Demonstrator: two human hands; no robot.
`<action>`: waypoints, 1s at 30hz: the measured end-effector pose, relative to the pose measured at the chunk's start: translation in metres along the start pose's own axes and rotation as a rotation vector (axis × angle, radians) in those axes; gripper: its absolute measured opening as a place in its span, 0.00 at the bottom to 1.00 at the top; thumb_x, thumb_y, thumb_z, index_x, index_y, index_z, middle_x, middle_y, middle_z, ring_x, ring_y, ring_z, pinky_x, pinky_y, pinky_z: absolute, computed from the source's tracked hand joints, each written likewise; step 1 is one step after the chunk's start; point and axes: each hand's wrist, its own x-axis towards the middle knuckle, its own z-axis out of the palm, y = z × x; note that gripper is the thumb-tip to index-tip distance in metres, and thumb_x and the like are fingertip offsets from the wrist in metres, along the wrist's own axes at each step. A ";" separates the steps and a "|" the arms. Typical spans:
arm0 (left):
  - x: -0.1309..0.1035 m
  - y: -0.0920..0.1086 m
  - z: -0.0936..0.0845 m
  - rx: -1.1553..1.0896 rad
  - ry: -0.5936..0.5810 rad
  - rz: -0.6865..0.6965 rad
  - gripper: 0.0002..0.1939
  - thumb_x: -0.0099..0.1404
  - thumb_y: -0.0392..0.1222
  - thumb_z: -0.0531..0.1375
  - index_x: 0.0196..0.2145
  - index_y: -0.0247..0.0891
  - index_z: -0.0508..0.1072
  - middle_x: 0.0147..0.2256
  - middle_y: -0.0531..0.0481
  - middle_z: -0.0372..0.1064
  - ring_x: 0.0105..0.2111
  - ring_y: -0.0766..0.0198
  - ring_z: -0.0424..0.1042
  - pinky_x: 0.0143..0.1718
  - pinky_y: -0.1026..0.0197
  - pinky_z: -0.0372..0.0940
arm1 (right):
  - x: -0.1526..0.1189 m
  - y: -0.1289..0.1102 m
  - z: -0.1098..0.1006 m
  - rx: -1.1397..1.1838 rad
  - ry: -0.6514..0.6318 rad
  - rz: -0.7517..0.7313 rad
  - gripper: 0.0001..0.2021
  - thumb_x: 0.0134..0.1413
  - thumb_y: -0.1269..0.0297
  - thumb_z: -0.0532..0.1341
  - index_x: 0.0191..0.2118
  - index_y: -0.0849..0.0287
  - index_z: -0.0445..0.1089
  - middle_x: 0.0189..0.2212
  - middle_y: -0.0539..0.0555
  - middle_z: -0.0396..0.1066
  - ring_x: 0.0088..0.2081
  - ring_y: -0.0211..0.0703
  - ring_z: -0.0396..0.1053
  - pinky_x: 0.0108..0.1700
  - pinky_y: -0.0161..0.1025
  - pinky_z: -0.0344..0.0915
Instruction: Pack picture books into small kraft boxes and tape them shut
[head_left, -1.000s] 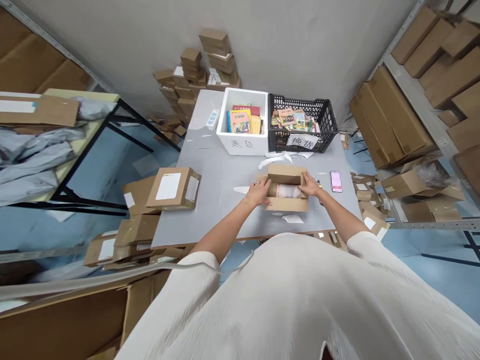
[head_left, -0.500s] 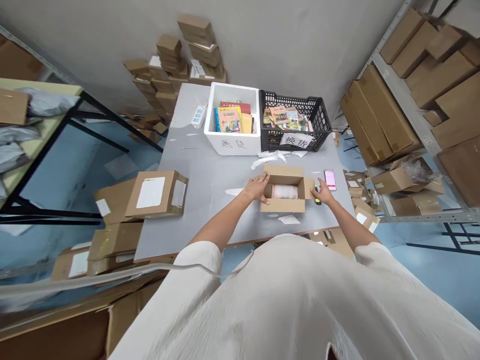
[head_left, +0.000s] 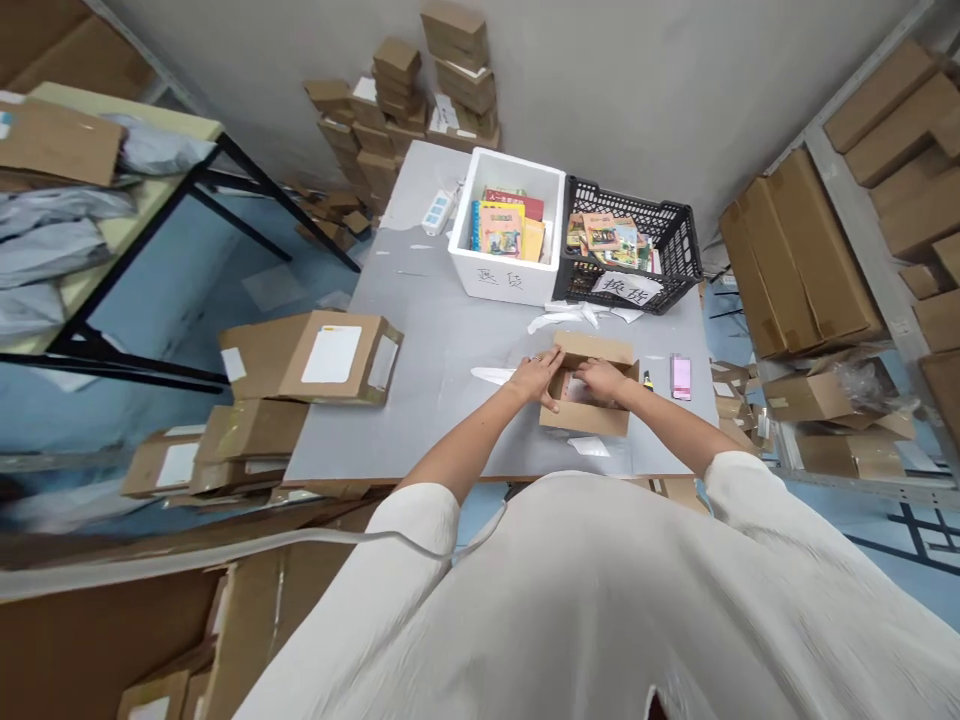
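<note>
An open cardboard box stands on the grey table with its flaps up. My left hand grips its left side, thumb apart from the fingers at the edge. Reaching in from the right, my right hand has its fingers bent over a wrapped package inside. That hand covers much of the package, and its fingertips are partly hidden. Just right of the box lies a yellow and black cutter. A phone with a pink screen rests further right.
Behind the box stand a white foam bin and a black crate, both with books. A closed, labelled carton sits on the table's left edge. Paper scraps lie around the box. Shelves with cartons flank the right side.
My right hand has left the box's right flap and moved leftward into the box, onto the package. My left hand stays on the left side. The whole view has shifted slightly.
</note>
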 end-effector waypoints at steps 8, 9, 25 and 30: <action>-0.010 0.015 -0.008 0.079 -0.098 -0.056 0.90 0.47 0.77 0.80 0.86 0.47 0.29 0.85 0.29 0.23 0.78 0.24 0.56 0.76 0.34 0.54 | 0.050 0.004 0.055 -0.370 -0.196 -0.181 0.24 0.60 0.66 0.71 0.62 0.59 0.80 0.64 0.66 0.79 0.66 0.64 0.72 0.71 0.54 0.65; -0.012 0.016 -0.009 0.082 -0.097 -0.052 0.89 0.48 0.77 0.79 0.86 0.47 0.28 0.85 0.30 0.23 0.78 0.24 0.55 0.76 0.34 0.54 | 0.051 0.007 0.059 -0.385 -0.182 -0.202 0.23 0.62 0.66 0.70 0.62 0.59 0.80 0.65 0.65 0.79 0.66 0.64 0.72 0.70 0.54 0.65; -0.014 0.015 -0.013 0.097 -0.119 -0.035 0.88 0.51 0.77 0.79 0.86 0.47 0.24 0.85 0.30 0.20 0.80 0.25 0.52 0.76 0.34 0.55 | 0.038 0.025 0.078 -0.186 -0.055 -0.249 0.15 0.65 0.70 0.62 0.51 0.55 0.83 0.51 0.63 0.85 0.61 0.61 0.69 0.70 0.59 0.61; -0.013 0.014 -0.011 0.111 -0.122 -0.056 0.90 0.51 0.77 0.79 0.86 0.45 0.23 0.85 0.29 0.18 0.79 0.23 0.55 0.76 0.33 0.54 | 0.037 0.018 0.070 -0.232 -0.055 -0.212 0.13 0.61 0.67 0.65 0.47 0.58 0.87 0.50 0.68 0.84 0.60 0.63 0.68 0.70 0.58 0.59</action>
